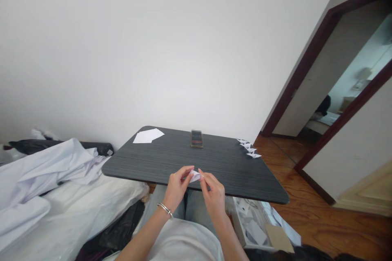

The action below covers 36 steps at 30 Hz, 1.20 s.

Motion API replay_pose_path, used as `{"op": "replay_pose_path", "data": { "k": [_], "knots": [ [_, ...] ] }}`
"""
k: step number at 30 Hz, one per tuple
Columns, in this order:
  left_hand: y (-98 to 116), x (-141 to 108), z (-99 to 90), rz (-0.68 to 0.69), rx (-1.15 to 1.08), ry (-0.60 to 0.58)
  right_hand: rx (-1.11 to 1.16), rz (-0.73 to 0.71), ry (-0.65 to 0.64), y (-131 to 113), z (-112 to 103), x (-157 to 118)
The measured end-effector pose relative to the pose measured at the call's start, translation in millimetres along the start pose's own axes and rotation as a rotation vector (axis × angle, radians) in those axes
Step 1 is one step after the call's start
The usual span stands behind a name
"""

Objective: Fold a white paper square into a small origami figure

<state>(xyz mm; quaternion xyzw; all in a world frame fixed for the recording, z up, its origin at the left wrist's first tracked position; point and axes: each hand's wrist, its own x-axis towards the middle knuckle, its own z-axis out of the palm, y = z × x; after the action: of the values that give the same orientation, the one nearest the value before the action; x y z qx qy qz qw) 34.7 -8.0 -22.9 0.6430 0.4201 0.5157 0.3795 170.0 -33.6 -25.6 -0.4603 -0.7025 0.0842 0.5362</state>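
Left hand (177,183) and right hand (213,193) pinch a small folded paper (195,176) at the near edge of the surface (180,155); its folding appears incomplete. Folded pieces (252,155) in a row at the right look finished. Sheets (147,136) at far left lie unfolded. Below right, an open box (240,228) contains white items, not all identifiable.

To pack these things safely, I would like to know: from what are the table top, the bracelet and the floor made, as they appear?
Table top: probably wood-look laminate, dark and matt, with fine streaked grain.
Bracelet: seemingly polished metal, silvery with bright glints; plastic is possible.
Floor: glossy brown wood or laminate, by its swirling grain and sheen.
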Motion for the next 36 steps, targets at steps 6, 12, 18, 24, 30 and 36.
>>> {"op": "replay_pose_path", "data": {
  "k": [6, 12, 18, 24, 30, 36],
  "knots": [
    [-7.2, 0.5, 2.6, -0.127, -0.298, -0.038, 0.103, 0.086, 0.067, 5.1, 3.6, -3.1],
    [0.5, -2.7, 0.5, -0.300, -0.317, -0.135, 0.150, 0.133, 0.117, 8.6, 2.7, -4.0],
    [4.2, -6.3, -0.6, -0.283, -0.175, -0.283, 0.163, 0.134, 0.126, 6.6, 1.1, -2.8],
    [4.7, -6.0, 0.9, -0.223, -0.100, -0.296, 0.136, 0.124, 0.081, 5.7, 2.7, -2.6],
    [11.3, -6.6, -0.2, -0.150, 0.069, -0.251, 0.100, 0.082, 0.061, 2.8, 2.3, 0.0],
    [16.2, -6.6, -1.5, -0.073, 0.240, -0.201, 0.111, 0.059, 0.045, -0.7, 3.1, 0.7]
  ]
}}
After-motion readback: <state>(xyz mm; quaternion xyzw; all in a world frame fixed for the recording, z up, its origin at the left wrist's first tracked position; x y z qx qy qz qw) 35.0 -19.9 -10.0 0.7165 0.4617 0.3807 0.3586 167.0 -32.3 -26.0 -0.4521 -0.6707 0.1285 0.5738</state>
